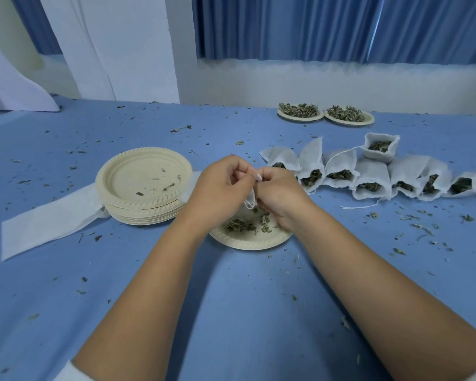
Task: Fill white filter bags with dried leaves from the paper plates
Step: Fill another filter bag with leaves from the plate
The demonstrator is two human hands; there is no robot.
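My left hand and my right hand meet above a paper plate that holds a small heap of dried leaves. Between them both hands pinch a white filter bag; only its small lower edge and a bit near the fingertips show, the rest is hidden by my fingers. A row of several filled white filter bags lies to the right, their open mouths showing dark leaves. Two full plates of dried leaves stand at the back right.
A stack of used paper plates stands left of my hands, resting on a strip of flat white filter bags. Leaf crumbs are scattered over the blue tablecloth. A loose white string lies below the filled bags.
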